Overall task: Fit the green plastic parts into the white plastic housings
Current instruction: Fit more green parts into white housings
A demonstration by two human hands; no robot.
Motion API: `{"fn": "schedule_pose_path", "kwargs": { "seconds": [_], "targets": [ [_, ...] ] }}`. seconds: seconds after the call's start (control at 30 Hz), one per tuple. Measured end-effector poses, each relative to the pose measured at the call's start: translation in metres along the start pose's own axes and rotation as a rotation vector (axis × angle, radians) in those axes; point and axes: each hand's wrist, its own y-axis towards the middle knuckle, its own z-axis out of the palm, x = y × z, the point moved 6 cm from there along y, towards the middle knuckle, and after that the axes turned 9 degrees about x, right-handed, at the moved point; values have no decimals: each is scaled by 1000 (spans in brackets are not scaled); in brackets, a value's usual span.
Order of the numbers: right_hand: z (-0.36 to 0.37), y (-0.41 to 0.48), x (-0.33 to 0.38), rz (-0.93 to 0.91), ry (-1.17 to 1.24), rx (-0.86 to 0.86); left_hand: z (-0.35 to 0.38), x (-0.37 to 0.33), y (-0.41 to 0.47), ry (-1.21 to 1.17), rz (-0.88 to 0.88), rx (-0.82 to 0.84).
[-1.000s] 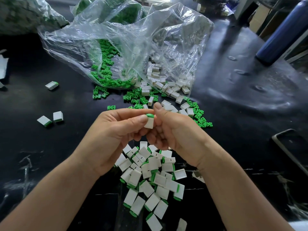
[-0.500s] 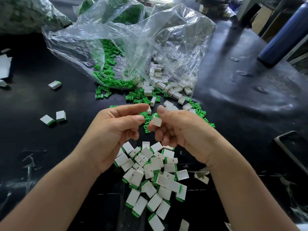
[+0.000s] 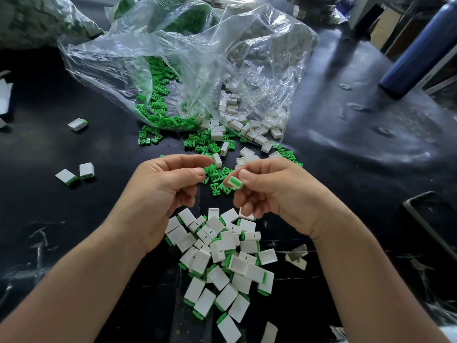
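- both hands have drawn apart since a second ago, when they held one piece between them; the left hand [image 3: 165,194] has let go and now sits off to the left of it.
- right hand [image 3: 277,194] pinches the small white plastic housing [image 3: 235,182] between thumb and forefinger, above the table, with a green plastic part seated in its open face.
- left hand's fingers are loosely curled, thumb and forefinger a little apart, with nothing in them.
- heap of finished white-and-green pieces [image 3: 222,258] lies on the black table [image 3: 74,231], just below both hands.
- loose green plastic parts [image 3: 195,142] and empty white housings [image 3: 257,131] spill from the mouth of a crumpled clear plastic bag [image 3: 185,58] beyond the hands.
- three stray finished pieces [image 3: 86,170] lie well apart on the left.
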Motion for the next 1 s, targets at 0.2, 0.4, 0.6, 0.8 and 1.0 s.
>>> {"fn": "schedule_pose_path", "kwargs": {
  "seconds": [0.2, 0.4, 0.6, 0.8, 1.0],
  "targets": [
    [1, 0, -1, 28, -300, -24, -1, 2, 0, 22, -11, 6],
    [5, -2, -4, 112, -526, 19, 0, 3, 1, 42, -11, 5],
    [-44, -8, 9, -34, -739, -619, 0, 4, 1, 85, 6, 9],
    [-31, 4, 2, -66, -844, -480, 1, 3, 0, 90, 25, 25],
    [-24, 12, -3, -20, -943, -435, 0, 4, 0, 86, 17, 27]
  ]
}}
